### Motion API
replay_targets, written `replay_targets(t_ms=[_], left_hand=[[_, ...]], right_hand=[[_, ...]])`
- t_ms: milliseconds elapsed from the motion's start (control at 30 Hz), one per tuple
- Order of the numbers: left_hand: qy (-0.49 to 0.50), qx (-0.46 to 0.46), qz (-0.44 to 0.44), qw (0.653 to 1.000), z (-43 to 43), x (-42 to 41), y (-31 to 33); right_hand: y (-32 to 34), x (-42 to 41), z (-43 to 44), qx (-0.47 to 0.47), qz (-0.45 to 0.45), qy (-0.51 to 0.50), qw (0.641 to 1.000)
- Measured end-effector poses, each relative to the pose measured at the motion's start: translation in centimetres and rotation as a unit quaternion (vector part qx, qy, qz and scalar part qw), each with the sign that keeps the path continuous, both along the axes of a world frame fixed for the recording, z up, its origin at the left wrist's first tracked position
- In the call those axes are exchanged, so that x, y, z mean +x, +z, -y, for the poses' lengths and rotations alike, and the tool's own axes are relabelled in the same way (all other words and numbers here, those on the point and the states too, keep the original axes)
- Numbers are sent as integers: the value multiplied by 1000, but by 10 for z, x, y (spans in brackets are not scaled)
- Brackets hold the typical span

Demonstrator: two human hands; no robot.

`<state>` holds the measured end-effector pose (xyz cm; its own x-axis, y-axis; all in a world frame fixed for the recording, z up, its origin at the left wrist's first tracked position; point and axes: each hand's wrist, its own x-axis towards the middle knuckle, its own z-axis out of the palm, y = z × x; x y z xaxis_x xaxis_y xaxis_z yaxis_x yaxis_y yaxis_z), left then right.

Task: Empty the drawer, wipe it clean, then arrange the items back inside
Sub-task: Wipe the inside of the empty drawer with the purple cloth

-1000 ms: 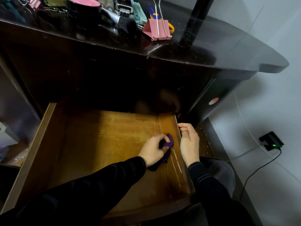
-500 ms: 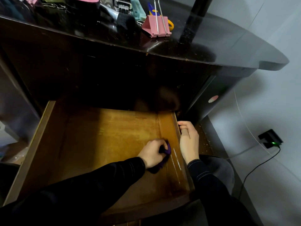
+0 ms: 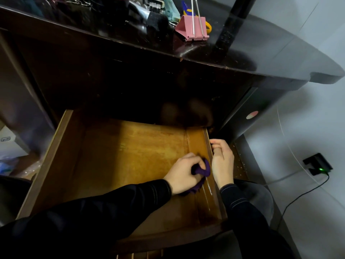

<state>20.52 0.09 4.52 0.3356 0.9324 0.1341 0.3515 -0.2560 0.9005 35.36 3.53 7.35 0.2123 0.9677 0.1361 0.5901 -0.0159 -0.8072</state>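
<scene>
drawer [image 3: 121,165], empty – left hand [image 3: 182,174] bunches a cloth [image 3: 202,170] in curled fingers against the right wall [image 3: 196,144], which runs front to back; right hand [image 3: 222,161] rests on its rim, fingers loosely bent.

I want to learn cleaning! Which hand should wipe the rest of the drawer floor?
Probably the left hand: it grips the purple cloth, down inside the drawer beside its right wall. The right hand holds no cloth and only rests against that wall's rim.
</scene>
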Motion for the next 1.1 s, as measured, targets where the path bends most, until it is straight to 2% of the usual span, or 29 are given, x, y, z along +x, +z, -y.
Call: replay_targets(t_ms=[67, 233, 433, 600, 733, 800, 967, 1100], left_hand=[[-5, -4, 8, 1000, 3, 0, -2], [-48, -70, -100, 991, 5, -5, -8], [-48, -22, -21, 998, 10, 0, 1], [-70, -78, -121, 987, 11, -4, -8], [-42, -13, -50, 998, 9, 1, 5], [-33, -12, -16, 999, 11, 3, 7], [-75, -63, -101, 990, 18, -1, -2], [-40, -8, -40, 998, 15, 1, 11]], right_hand=[[0, -1, 0, 2, 2, -1, 1000], [0, 0, 1, -7, 6, -1, 1000], [-1, -1, 0, 1, 1, -6, 1000], [-1, 0, 1, -10, 4, -4, 1000], [-2, 0, 1, -5, 0, -4, 1000], [-2, -1, 1, -3, -4, -4, 1000], [1, 0, 1, -10, -9, -2, 1000], [3, -1, 3, 9, -19, -1, 1000]])
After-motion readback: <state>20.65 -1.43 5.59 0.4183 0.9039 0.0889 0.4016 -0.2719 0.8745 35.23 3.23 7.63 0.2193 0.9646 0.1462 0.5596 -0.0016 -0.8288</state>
